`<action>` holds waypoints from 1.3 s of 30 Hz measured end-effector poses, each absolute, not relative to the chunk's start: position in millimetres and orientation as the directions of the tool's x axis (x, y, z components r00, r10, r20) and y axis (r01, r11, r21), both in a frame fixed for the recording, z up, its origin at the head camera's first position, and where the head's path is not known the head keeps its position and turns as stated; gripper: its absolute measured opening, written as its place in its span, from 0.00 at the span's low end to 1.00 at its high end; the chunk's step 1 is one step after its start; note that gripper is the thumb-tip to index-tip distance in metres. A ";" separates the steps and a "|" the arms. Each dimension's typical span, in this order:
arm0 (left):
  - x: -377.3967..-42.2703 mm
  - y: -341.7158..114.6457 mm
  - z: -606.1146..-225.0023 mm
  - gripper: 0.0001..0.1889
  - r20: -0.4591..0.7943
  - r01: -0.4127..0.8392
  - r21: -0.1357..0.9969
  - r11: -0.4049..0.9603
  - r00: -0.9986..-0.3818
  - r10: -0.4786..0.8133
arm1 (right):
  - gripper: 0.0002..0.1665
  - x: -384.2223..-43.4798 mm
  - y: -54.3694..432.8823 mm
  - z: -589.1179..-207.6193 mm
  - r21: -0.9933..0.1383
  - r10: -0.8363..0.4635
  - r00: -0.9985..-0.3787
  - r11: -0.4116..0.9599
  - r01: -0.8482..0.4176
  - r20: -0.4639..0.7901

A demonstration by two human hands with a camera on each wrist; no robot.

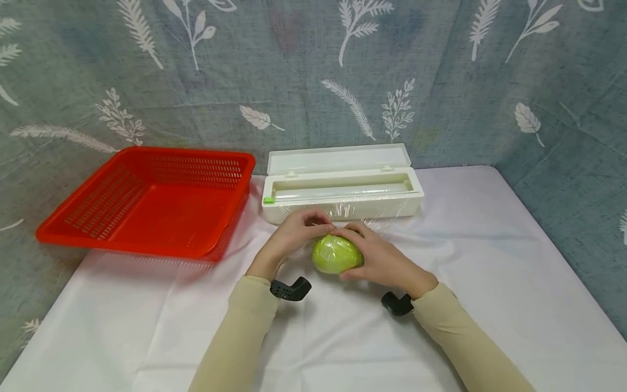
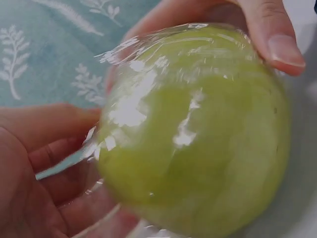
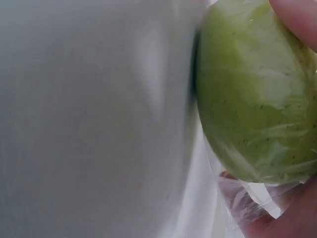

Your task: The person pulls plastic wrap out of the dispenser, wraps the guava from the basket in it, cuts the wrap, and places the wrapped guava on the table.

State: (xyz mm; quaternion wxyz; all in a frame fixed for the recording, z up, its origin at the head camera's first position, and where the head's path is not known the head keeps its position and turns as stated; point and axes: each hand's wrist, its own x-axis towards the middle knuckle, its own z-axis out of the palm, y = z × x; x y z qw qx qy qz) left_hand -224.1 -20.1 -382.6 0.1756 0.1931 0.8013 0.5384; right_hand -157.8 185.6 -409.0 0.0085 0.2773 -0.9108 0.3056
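A round, yellow-green fruit [image 1: 336, 255] with small dark specks is covered in clear plastic wrap [image 2: 133, 94]. It sits low over the white cloth, in front of the wrap box. My right hand [image 1: 377, 256] grips its right side, thumb low and fingers over the top. In the left wrist view, shiny creases run across the fruit and a loose flap of film reaches my left hand [image 1: 299, 234]. The left thumb and fingers pinch that film at the fruit's upper left. Bunched film [image 3: 247, 201] also shows beside the right hand in the right wrist view.
A white wrap box [image 1: 343, 204] with its lid raised stands behind the hands, with a roll [image 1: 343, 191] inside and a green slider [image 1: 268, 200] at its left end. A red basket [image 1: 225, 239] stands to the left. Patterned fabric [image 1: 303, 81] hangs behind the table.
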 end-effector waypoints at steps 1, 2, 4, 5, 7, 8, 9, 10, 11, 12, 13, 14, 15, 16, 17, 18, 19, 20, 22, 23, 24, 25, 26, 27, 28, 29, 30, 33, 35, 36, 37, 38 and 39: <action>-224.1 -22.2 -380.8 0.09 -0.060 0.131 0.933 0.335 -0.861 0.505 | 0.49 -158.3 186.0 -409.1 -0.559 -0.491 -0.852 0.661 -0.500 0.182; -224.1 -24.2 -379.1 0.09 -0.049 0.142 0.933 0.331 -0.860 0.507 | 0.49 -158.8 186.7 -409.2 -0.565 -0.485 -0.856 0.662 -0.492 0.178; -223.6 -27.9 -375.0 0.10 -0.028 0.162 0.931 0.327 -0.861 0.508 | 0.49 -159.9 188.0 -409.4 -0.582 -0.481 -0.860 0.656 -0.481 0.170; -223.7 -29.7 -373.4 0.10 -0.023 0.169 0.929 0.330 -0.862 0.506 | 0.49 -160.4 188.5 -409.5 -0.590 -0.483 -0.859 0.649 -0.480 0.167; -227.3 -33.3 -376.8 0.10 -0.011 0.183 0.920 0.346 -0.872 0.489 | 0.49 -160.7 189.3 -409.6 -0.600 -0.488 -0.858 0.641 -0.479 0.164; -227.7 -34.2 -375.5 0.10 0.001 0.194 0.914 0.357 -0.879 0.476 | 0.49 -160.8 189.5 -409.4 -0.600 -0.487 -0.858 0.641 -0.479 0.164; -228.0 -34.9 -373.9 0.09 0.016 0.207 0.908 0.364 -0.886 0.464 | 0.50 -161.0 189.7 -409.1 -0.601 -0.487 -0.858 0.640 -0.479 0.164; -228.4 -35.8 -373.0 0.09 0.033 0.220 0.901 0.373 -0.894 0.447 | 0.50 -161.0 189.5 -409.1 -0.601 -0.486 -0.858 0.641 -0.478 0.164; -228.6 -36.5 -372.1 0.08 0.055 0.238 0.891 0.387 -0.902 0.429 | 0.50 -161.0 189.4 -409.0 -0.600 -0.485 -0.859 0.642 -0.478 0.165; -228.5 -37.1 -371.0 0.08 0.076 0.254 0.880 0.401 -0.910 0.408 | 0.50 -161.0 189.2 -409.0 -0.598 -0.484 -0.859 0.643 -0.478 0.166; -228.5 -37.5 -370.3 0.08 0.096 0.266 0.870 0.416 -0.917 0.387 | 0.50 -160.9 189.0 -409.0 -0.596 -0.484 -0.859 0.645 -0.479 0.166; -228.2 -38.0 -369.8 0.07 0.113 0.277 0.859 0.431 -0.924 0.366 | 0.50 -160.8 188.9 -408.9 -0.595 -0.486 -0.858 0.645 -0.480 0.166; -227.8 -38.6 -369.3 0.07 0.127 0.284 0.850 0.444 -0.928 0.349 | 0.50 -160.5 188.7 -408.9 -0.595 -0.487 -0.858 0.645 -0.480 0.164; -227.7 -39.0 -369.2 0.07 0.146 0.294 0.839 0.458 -0.932 0.332 | 0.50 -160.3 188.6 -409.0 -0.595 -0.489 -0.857 0.645 -0.480 0.161; -227.3 -39.5 -368.9 0.06 0.166 0.306 0.829 0.468 -0.934 0.316 | 0.50 -160.0 188.4 -409.0 -0.595 -0.492 -0.856 0.644 -0.481 0.160; -226.8 -40.0 -368.3 0.06 0.190 0.319 0.823 0.470 -0.934 0.301 | 0.50 -159.9 188.2 -409.2 -0.595 -0.493 -0.856 0.643 -0.481 0.158; -227.2 -40.2 -368.2 0.06 0.223 0.341 0.814 0.470 -0.931 0.290 | 0.50 -159.9 188.0 -409.1 -0.597 -0.493 -0.855 0.642 -0.481 0.159; -227.6 -40.6 -367.8 0.06 0.259 0.366 0.803 0.471 -0.925 0.277 | 0.50 -160.1 187.8 -409.4 -0.598 -0.492 -0.856 0.641 -0.481 0.160; -228.8 -41.3 -367.2 0.08 0.330 0.414 0.777 0.475 -0.909 0.253 | 0.50 -160.3 187.5 -409.6 -0.601 -0.489 -0.857 0.640 -0.479 0.162; -229.3 -41.8 -366.8 0.09 0.363 0.435 0.762 0.479 -0.900 0.240 | 0.50 -160.5 187.3 -409.8 -0.602 -0.488 -0.857 0.639 -0.479 0.164; -230.0 -42.5 -366.6 0.10 0.395 0.455 0.746 0.486 -0.890 0.228 | 0.50 -160.7 187.1 -409.9 -0.603 -0.488 -0.857 0.638 -0.479 0.165; -231.0 -42.8 -366.7 0.11 0.419 0.469 0.729 0.498 -0.881 0.217 | 0.50 -160.9 187.3 -409.7 -0.603 -0.490 -0.856 0.636 -0.481 0.166; -231.6 -43.2 -366.7 0.12 0.438 0.476 0.713 0.515 -0.876 0.203 | 0.50 -161.1 187.4 -409.6 -0.602 -0.492 -0.855 0.636 -0.483 0.167; -232.1 -43.7 -366.9 0.13 0.453 0.479 0.696 0.535 -0.871 0.190 | 0.50 -161.2 187.4 -409.4 -0.603 -0.494 -0.853 0.633 -0.486 0.168; -232.6 -44.3 -367.2 0.14 0.466 0.479 0.679 0.557 -0.867 0.177 | 0.50 -161.5 187.3 -409.4 -0.602 -0.498 -0.851 0.631 -0.489 0.170; -233.1 -44.9 -367.5 0.14 0.477 0.476 0.662 0.578 -0.863 0.165 | 0.50 -161.7 187.1 -409.4 -0.602 -0.502 -0.848 0.628 -0.493 0.171; -233.7 -45.5 -368.0 0.14 0.484 0.472 0.649 0.597 -0.861 0.154 | 0.50 -161.8 186.8 -409.4 -0.601 -0.503 -0.847 0.628 -0.494 0.171; -235.5 -47.2 -369.5 0.15 0.491 0.454 0.623 0.636 -0.861 0.134 | 0.50 -161.6 186.3 -409.1 -0.599 -0.498 -0.852 0.636 -0.486 0.163; -237.1 -48.3 -371.3 0.16 0.482 0.438 0.617 0.654 -0.867 0.127 | 0.51 -161.3 186.1 -409.0 -0.596 -0.493 -0.856 0.645 -0.479 0.155; -237.8 -49.1 -372.5 0.16 0.475 0.429 0.618 0.659 -0.872 0.121 | 0.51 -161.1 186.1 -408.9 -0.594 -0.491 -0.858 0.648 -0.476 0.152; -238.6 -49.9 -374.0 0.16 0.468 0.420 0.620 0.663 -0.876 0.117 | 0.51 -160.9 186.0 -408.7 -0.593 -0.491 -0.858 0.649 -0.476 0.151; -239.5 -50.6 -375.8 0.17 0.461 0.409 0.622 0.668 -0.880 0.110 | 0.51 -160.9 185.9 -408.8 -0.592 -0.492 -0.857 0.649 -0.477 0.152; -240.3 -51.5 -377.6 0.17 0.454 0.398 0.627 0.670 -0.885 0.101 | 0.51 -160.7 185.9 -408.6 -0.591 -0.492 -0.857 0.650 -0.479 0.153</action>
